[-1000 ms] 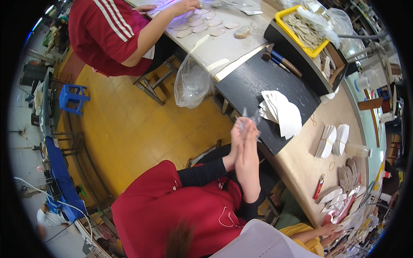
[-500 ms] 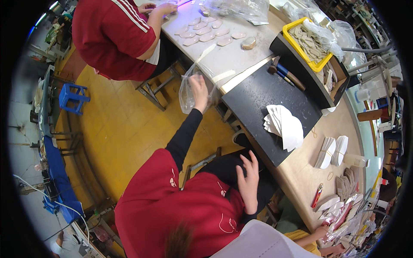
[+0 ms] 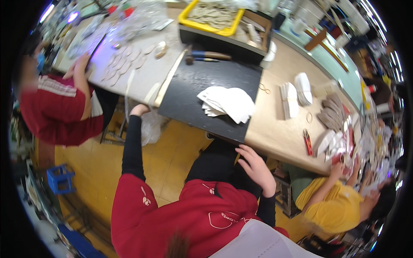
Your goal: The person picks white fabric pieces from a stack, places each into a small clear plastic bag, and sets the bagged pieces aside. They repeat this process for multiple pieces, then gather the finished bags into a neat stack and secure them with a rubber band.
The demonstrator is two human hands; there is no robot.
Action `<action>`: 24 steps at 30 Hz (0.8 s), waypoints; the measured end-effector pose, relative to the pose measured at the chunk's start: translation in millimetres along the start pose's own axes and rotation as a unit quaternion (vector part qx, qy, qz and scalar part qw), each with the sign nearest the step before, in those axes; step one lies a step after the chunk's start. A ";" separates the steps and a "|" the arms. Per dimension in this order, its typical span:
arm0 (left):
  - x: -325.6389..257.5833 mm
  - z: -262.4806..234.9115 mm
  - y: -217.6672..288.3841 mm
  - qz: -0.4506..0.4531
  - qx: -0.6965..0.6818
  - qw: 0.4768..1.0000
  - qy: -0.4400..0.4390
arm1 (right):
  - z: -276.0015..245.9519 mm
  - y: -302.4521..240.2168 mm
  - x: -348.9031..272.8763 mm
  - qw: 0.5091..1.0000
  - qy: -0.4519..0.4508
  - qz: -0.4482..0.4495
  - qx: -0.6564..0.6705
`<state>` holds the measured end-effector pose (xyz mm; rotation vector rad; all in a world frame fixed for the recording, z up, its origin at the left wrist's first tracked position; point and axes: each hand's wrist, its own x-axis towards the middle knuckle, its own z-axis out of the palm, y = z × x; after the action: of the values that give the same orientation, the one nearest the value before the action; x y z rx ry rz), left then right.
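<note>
My left hand [image 3: 140, 110] reaches far out to the left, to the table edge just above a clear plastic bag [image 3: 150, 129] that hangs there. Its fingers are hidden from me. My right hand [image 3: 254, 165] rests with fingers spread over my lap, just under the front edge of a black mat [image 3: 202, 81]. It holds nothing. On the mat lies a loose stack of white cut pieces [image 3: 228, 103], a little beyond my right hand. My red sleeves and black undersleeves fill the lower middle.
A yellow tray [image 3: 232, 29] sits on a dark box at the back, with wooden-handled tools [image 3: 211, 56] before it. White stacks [image 3: 297, 92], scissors [image 3: 263, 88] and a red cutter [image 3: 307, 142] lie on the right. Co-workers sit left [image 3: 56, 112] and right [image 3: 331, 202]. A blue stool [image 3: 60, 178] stands on the floor.
A second ago both hands were raised together in front of me. My left arm then stretched out to the hanging bag, my right hand dropped to my lap, and the view swung right.
</note>
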<state>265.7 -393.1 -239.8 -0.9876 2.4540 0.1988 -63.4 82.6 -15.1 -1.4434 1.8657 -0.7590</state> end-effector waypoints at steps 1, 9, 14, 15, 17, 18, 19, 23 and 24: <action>-6.5 -13.6 -6.5 0.023 -0.025 0.999 -0.008 | -8.4 1.1 4.4 1.000 0.024 -0.017 0.003; -109.9 -128.5 20.7 -0.031 -0.251 0.968 -0.007 | -62.5 63.9 109.4 0.920 0.390 -0.010 0.030; -169.3 -219.8 94.2 0.002 -0.320 0.936 0.148 | -61.2 111.8 182.5 0.859 0.478 -0.036 -0.178; -170.7 -231.4 114.0 0.092 -0.340 0.904 0.241 | -61.5 116.5 187.1 0.868 0.468 -0.027 -0.166; -156.7 -244.4 158.0 0.198 -0.422 0.833 0.297 | -58.8 117.8 187.3 0.893 0.451 0.008 -0.018; -144.3 -246.2 179.7 0.200 -0.426 0.836 0.283 | -56.1 114.9 180.6 0.888 0.458 -0.006 -0.046; -129.3 -245.9 199.8 0.250 -0.425 0.815 0.305 | -53.7 109.8 170.1 0.882 0.467 -0.026 -0.062; -73.8 -237.2 253.6 0.224 -0.343 0.890 0.202 | -36.8 68.2 93.3 0.867 0.495 -0.031 0.043; -67.1 -233.7 262.3 0.177 -0.309 0.925 0.130 | -32.0 53.6 63.9 0.887 0.452 -0.003 0.095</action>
<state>38.9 -232.3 -14.9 -0.8239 2.8694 1.0814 -131.9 34.2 -45.9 -1.0208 2.3261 -1.7844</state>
